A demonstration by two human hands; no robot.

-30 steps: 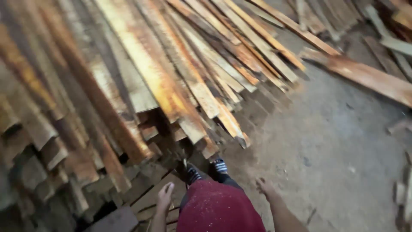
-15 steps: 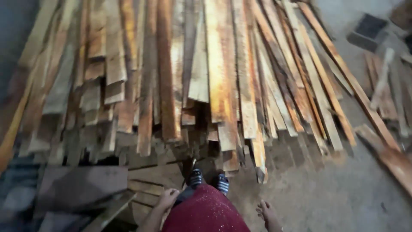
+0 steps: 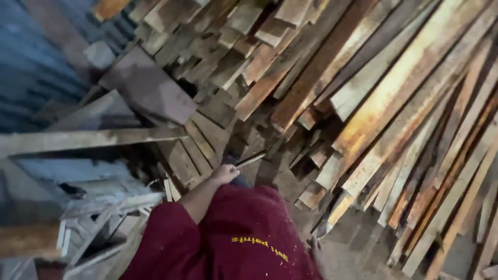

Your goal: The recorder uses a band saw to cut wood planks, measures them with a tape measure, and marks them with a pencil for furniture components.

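My left hand [image 3: 224,173] reaches forward past my dark red shirt [image 3: 244,233], fingers curled, over short plank ends on the ground. A thin pale wood strip [image 3: 250,159] lies right by its knuckles; whether the hand holds it is unclear. Only a sliver of my right hand [image 3: 315,248] shows beside the shirt's edge, low near the dirt floor. A big heap of long rough planks [image 3: 394,103], orange-brown and grey, fills the upper and right part of the view.
A broad flat board [image 3: 150,88] and a long grey plank [image 3: 88,139] lie to the left. Behind them is a blue corrugated sheet [image 3: 31,78]. Scrap slats [image 3: 109,218] pile at the lower left. Bare dirt floor [image 3: 353,249] shows at the lower right.
The view has swung left, so the plank heap now sits to the right and the blue sheet appears. My left arm has come forward and the hand has curled.
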